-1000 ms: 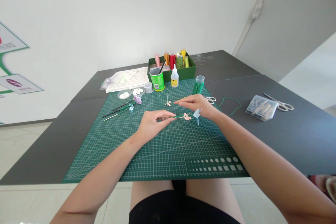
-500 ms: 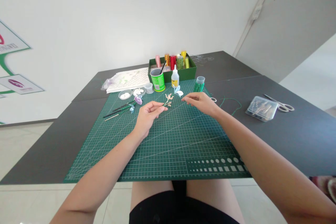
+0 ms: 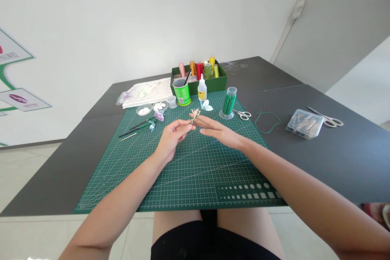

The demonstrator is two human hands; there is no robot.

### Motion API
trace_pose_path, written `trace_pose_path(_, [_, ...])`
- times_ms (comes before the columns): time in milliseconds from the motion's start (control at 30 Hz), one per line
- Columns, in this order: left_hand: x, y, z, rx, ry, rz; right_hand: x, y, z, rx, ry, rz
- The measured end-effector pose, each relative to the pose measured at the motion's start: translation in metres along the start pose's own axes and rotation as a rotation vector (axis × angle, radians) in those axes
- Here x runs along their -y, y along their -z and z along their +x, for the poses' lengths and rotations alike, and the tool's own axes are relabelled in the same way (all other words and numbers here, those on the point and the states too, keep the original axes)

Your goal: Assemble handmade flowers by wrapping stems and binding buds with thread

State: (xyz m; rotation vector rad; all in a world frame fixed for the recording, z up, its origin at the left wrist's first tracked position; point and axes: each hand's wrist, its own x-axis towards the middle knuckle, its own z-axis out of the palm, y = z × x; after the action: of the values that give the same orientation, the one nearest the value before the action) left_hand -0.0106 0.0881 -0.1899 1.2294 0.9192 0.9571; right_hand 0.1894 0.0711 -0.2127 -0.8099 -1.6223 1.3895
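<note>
My left hand [image 3: 174,135] pinches the green stem of a small craft flower sprig [image 3: 195,114] with pale pink petals, held above the green cutting mat [image 3: 183,174]. Beside it, my right hand [image 3: 217,131] is open, its fingers stretched out behind the sprig and the thumb apart below. Whether those fingertips touch the sprig I cannot tell. A spool of green thread [image 3: 229,103] stands upright beyond my right hand, with scissors [image 3: 243,115] next to it. Pale blue petals [image 3: 206,105] lie near the glue bottle [image 3: 202,89].
A green box [image 3: 217,84] of thread spools stands at the back, behind a green can [image 3: 182,93]. Dishes of white pieces [image 3: 144,110] and a purple flower [image 3: 159,116] lie left. Green thread [image 3: 269,113], a clear plastic case [image 3: 304,124] and more scissors [image 3: 330,121] lie right.
My right hand has moved left to the sprig, and its fingers have straightened from a pinch. The thread spool and nearby scissors are now uncovered. My left hand keeps its hold.
</note>
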Motion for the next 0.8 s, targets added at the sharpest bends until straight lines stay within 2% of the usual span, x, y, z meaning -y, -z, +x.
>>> trace_pose_path(100, [0.002, 0.000, 0.002, -0.011, 0.023, -0.033, 0.004, -0.005, 0.000, 0.023, -0.113, 0.099])
trace_pose_path(167, [0.002, 0.001, 0.003, -0.031, 0.037, -0.043, 0.007, -0.008, 0.000, -0.025, -0.138, 0.091])
trace_pose_path(300, [0.004, 0.003, 0.005, -0.078, 0.048, -0.025, 0.011, -0.012, 0.000, -0.170, -0.083, -0.083])
trace_pose_path(433, [0.005, 0.002, 0.005, -0.107, 0.047, 0.005, 0.009, -0.011, 0.001, -0.244, -0.050, -0.311])
trace_pose_path(633, [0.007, 0.003, 0.007, -0.134, -0.028, 0.114, 0.008, -0.007, -0.001, -0.212, 0.010, -0.517])
trace_pose_path(800, [0.009, 0.010, 0.012, -0.139, -0.105, 0.340, 0.020, -0.002, -0.006, -0.193, 0.030, -0.511])
